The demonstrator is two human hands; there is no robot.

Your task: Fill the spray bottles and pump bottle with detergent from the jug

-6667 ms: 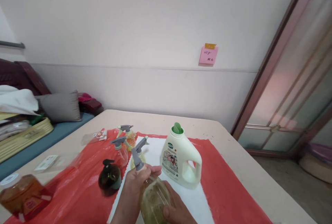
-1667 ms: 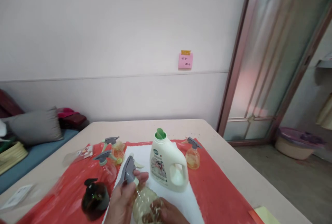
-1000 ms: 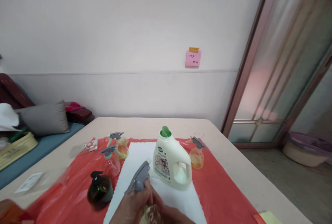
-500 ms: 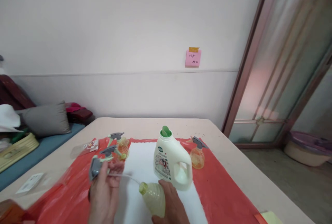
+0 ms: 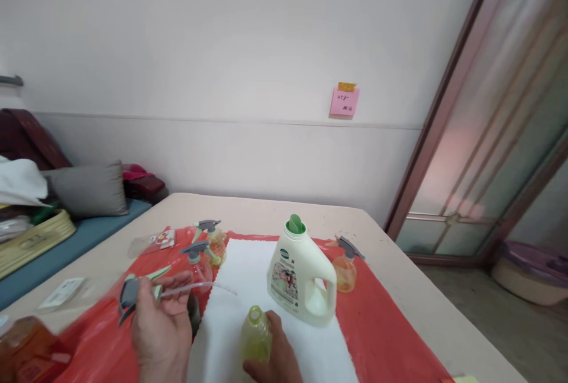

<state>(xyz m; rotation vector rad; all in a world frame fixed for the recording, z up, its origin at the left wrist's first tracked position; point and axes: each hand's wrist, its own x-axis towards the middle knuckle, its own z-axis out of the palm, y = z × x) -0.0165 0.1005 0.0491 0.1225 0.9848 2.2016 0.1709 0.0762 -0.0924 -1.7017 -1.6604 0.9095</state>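
Note:
My left hand (image 5: 162,318) grips a grey and pale green spray nozzle (image 5: 131,295), held sideways. Its thin clear dip tube (image 5: 199,286) points right, over the white sheet. In my right hand (image 5: 281,344) is a translucent yellow-green bottle (image 5: 256,335), roughly upright, its mouth uncovered and liquid inside. The tube's end is apart from the bottle. Just behind the bottle stands a pale green detergent jug (image 5: 299,279), a green piece (image 5: 294,224) sticking up at its open neck.
Spray bottles stand at the left, one clear (image 5: 200,264) and one yellowish (image 5: 216,244); another (image 5: 345,270) is right of the jug. A bottle of orange liquid (image 5: 29,347) is at the near left. White sheet (image 5: 248,258) and red plastic (image 5: 386,335) cover the table.
The nozzle and its tube have moved left, away from the bottle's mouth. My right hand has turned the bottle from tilted to roughly upright. The view has shifted slightly.

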